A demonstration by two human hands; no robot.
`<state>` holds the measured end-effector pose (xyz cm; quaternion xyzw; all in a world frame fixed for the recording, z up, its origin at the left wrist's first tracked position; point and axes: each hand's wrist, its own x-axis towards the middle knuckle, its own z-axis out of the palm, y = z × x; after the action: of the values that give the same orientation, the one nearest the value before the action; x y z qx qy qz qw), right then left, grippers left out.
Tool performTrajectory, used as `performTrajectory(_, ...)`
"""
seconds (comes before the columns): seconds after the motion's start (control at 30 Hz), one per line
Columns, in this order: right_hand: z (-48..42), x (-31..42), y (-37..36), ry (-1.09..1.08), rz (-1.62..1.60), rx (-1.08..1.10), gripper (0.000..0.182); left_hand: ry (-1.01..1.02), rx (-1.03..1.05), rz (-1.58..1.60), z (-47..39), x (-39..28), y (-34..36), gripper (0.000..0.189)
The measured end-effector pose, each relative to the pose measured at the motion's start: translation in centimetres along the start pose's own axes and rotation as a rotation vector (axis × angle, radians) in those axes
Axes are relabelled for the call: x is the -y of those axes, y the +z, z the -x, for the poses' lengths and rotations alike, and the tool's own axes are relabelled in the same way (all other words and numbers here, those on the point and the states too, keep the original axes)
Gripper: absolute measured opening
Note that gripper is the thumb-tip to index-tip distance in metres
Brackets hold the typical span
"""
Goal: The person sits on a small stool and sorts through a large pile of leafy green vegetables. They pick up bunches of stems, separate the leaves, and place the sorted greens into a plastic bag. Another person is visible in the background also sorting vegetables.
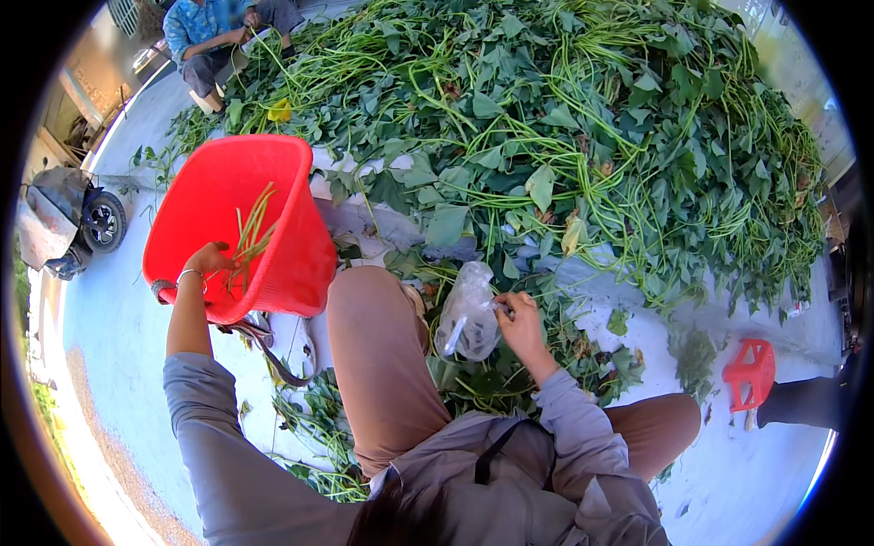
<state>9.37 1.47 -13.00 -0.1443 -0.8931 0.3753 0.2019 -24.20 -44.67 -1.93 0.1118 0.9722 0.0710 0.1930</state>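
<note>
My left hand, with a bracelet on its wrist, reaches over the near rim of a red plastic basket. Its fingertips are at a small bunch of cut green stems inside; whether they grip the stems or have let go, I cannot tell. Between my knees, my right hand pinches the edge of a crumpled clear plastic bag. Before me spreads a large heap of leafy green vines with long stalks, and loose leaves lie under the bag.
Across the heap at upper left sits another person, hands on a stem. A wheeled vehicle stands at far left. On the right is a red plastic stool beside someone's dark trouser leg. Straps lie by the basket.
</note>
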Motion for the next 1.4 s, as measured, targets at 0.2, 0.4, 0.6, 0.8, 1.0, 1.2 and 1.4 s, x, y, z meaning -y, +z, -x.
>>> performTrajectory(0.2, -1.5, 3.3, -9.2, 0.205, -0.503, -0.196, 0.016, 0.112, -0.206, 0.165, -2.7, -4.1, -1.7, 0.052)
performTrajectory(0.4, -2.8, 5.8, -12.0, 0.06, -0.176, -0.103, 0.02, 0.884, -0.507, 0.371, 4.7, -25.5, -2.1, 0.045)
performTrajectory(0.6, -3.1, 5.2, -15.6, -0.089, -0.07, -0.139, 0.025, 1.258, 0.123, 0.289, 14.8, -47.5, 9.5, 0.054)
performTrajectory(0.8, -0.9, -2.7, -26.1, 0.17, 0.439, 0.437, 0.027, 1.118, 0.589, 0.309, 11.3, -54.1, 10.0, 0.019)
performTrajectory(1.0, 4.5, -12.7, -34.2, -0.009, 0.328, 0.129, 0.025, 1.193, 0.107, 0.13, 14.3, -59.9, 11.6, 0.027)
performTrajectory(1.2, 6.3, -6.8, -32.1, 0.377, 0.156, -0.53, 0.034, 0.97, -0.005, 0.313, 17.3, -59.8, 12.6, 0.03)
performTrajectory(1.4, 9.4, -0.9, -30.7, 0.283, 0.432, -0.379, 0.039, 1.06, -0.115, 0.321, 22.5, -59.4, 9.5, 0.03)
